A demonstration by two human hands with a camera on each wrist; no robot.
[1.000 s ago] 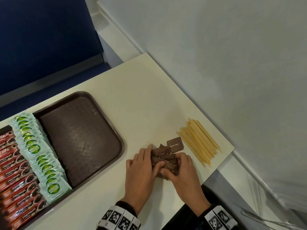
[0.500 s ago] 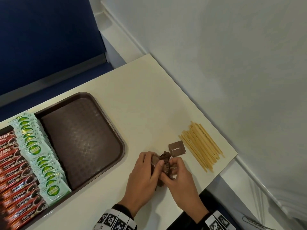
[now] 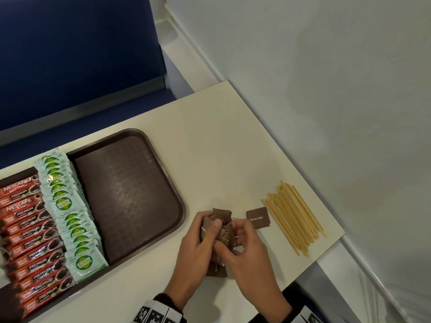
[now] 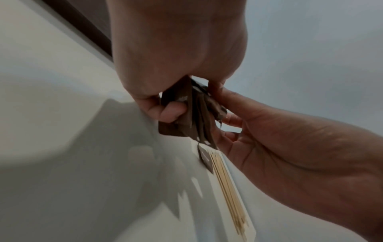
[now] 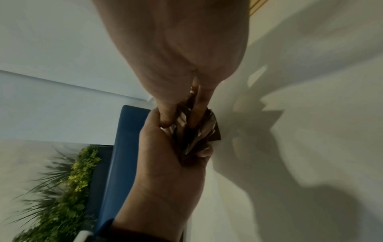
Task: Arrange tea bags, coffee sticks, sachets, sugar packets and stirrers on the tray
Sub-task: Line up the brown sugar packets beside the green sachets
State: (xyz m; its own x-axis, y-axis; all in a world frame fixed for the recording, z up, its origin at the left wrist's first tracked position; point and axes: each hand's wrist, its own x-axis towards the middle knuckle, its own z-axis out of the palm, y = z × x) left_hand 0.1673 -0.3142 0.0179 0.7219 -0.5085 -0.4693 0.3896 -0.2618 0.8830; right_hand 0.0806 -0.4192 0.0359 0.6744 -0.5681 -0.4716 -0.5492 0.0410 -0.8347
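A: From the head camera, what are the hands doing?

B: The left hand (image 3: pixel 198 250) and the right hand (image 3: pixel 247 255) are both curling around a bunch of brown sugar packets (image 3: pixel 221 226), gripping it between them just above the cream bench (image 3: pixel 210 141). One loose Brown Sugar packet (image 3: pixel 258 217) is lying flat just to the right of them, and the wooden stirrers (image 3: pixel 292 215) are lying in a bundle further right, near the bench edge.

A: And the tray?

B: The brown tray (image 3: pixel 130 197) is sitting to the left, with green Coco sachets (image 3: pixel 67 215) lining up in a row and red Nescafe coffee sticks (image 3: pixel 28 231) lying at the far left.

A: What is the left wrist camera showing?

B: The left hand (image 4: pixel 176 54) is pinching the fanned sugar packets (image 4: pixel 190 117), the thumb pressing on the front one, while the right hand (image 4: pixel 279 144) is cupping them from the other side. The loose packet (image 4: pixel 206 159) and the stirrers (image 4: pixel 228 188) are lying beyond.

A: And the right wrist camera?

B: The right hand (image 5: pixel 178 54) is nipping packets (image 5: pixel 196 134) between its fingers, and the left hand (image 5: pixel 170 155) is wrapping around the bunch. A blue seat back (image 5: pixel 122 147) and a green plant (image 5: pixel 68 188) are showing behind.
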